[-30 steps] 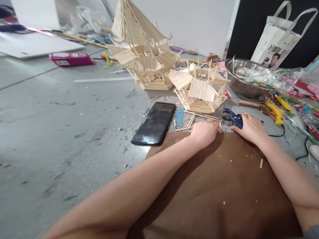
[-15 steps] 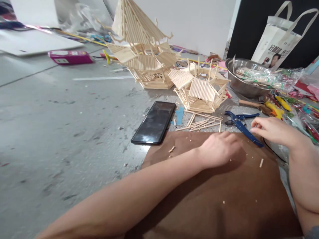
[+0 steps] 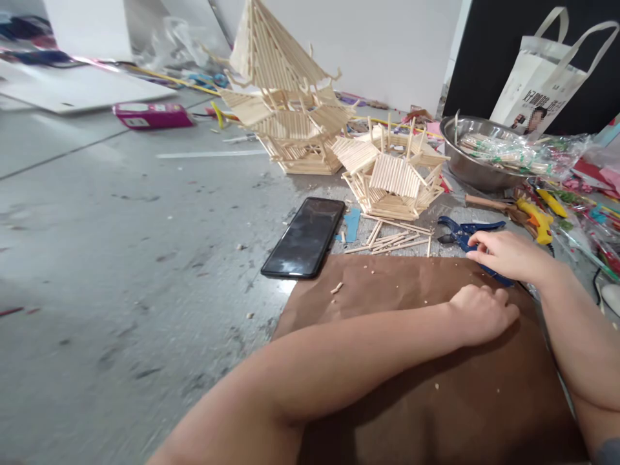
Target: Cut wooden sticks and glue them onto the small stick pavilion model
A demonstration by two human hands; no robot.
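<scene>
My left hand is low over the brown sheet, its fingers curled down; whatever is under them is hidden. Just beyond it, my right hand covers part of the blue-handled cutting pliers. Its thumb and forefinger are bent close together, and I cannot make out what is between them. Loose thin wooden sticks lie left of the pliers. Behind the sticks stands a small open stick structure with slanted roof panels. A taller stick pagoda with a pointed roof rises farther back.
A black phone lies at the sheet's left corner, near a blue scrap. At right are a steel bowl of wrapped sticks, a yellow glue gun and a white bag. A magenta box lies far left.
My left hand has moved right across the sheet, over where a short stick piece lay. My right hand has shifted left onto the pliers. The view has turned slightly.
</scene>
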